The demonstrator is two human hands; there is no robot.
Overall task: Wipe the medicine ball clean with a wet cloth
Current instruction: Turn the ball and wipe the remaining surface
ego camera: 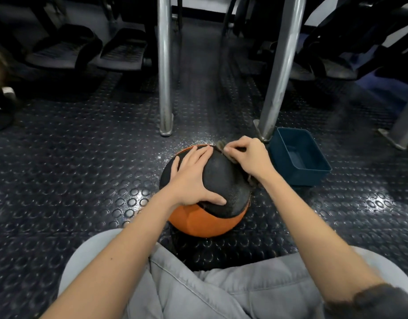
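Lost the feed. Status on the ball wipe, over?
Left hand flat on medicine ball, steadying. Right hand grips cloth on its far side. Blue tub beside, clear of hands.

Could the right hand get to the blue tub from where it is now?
Probably yes. The right hand, pressing the cloth on the medicine ball, is close beside the blue tub, with nothing standing between them; the tub's open top faces up.
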